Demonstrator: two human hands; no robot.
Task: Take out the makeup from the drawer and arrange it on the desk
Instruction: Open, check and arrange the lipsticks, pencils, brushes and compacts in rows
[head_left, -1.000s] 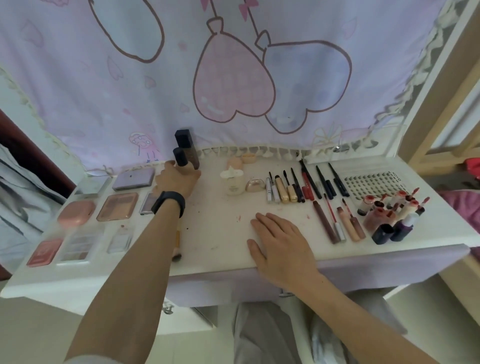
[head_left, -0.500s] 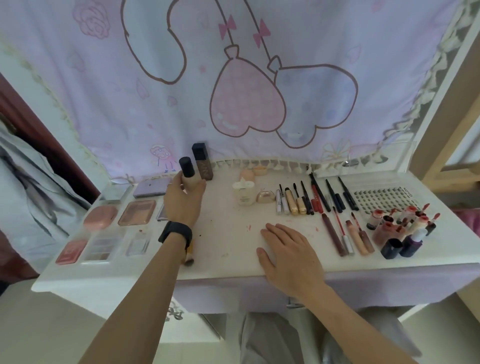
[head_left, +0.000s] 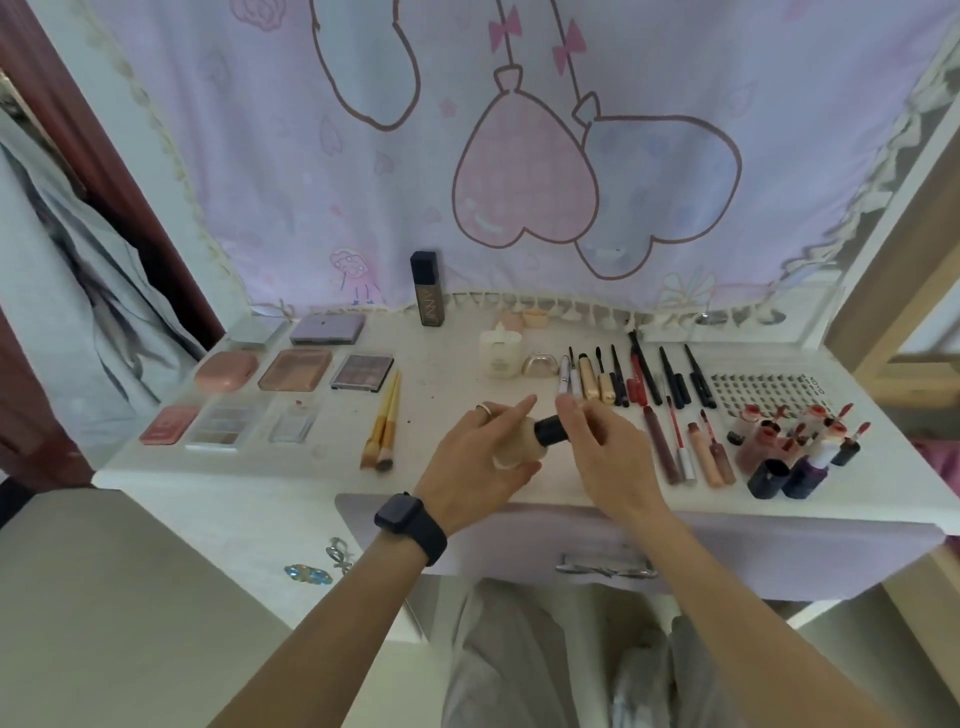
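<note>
Beige bottle (head_left: 517, 442) with black cap (head_left: 551, 431), held crosswise over the desk (head_left: 447, 374), just right of the brushes (head_left: 382, 426).
Left hand (head_left: 478, 462) curls round the body, forefinger straight. Right hand (head_left: 608, 457) pinches the cap between thumb and fingertips. The long axis runs away from the brushes, cap end farthest, so the right hand is nearer the cap. Judged step: checking or tightening the cap before standing the bottle down.

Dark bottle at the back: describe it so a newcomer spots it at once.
Follow the curtain hem along the desk's back edge. Below-left of the pink heart, the dark bottle stands upright. Unlike the flat palettes beside it, it is tall, square, black-capped.
</note>
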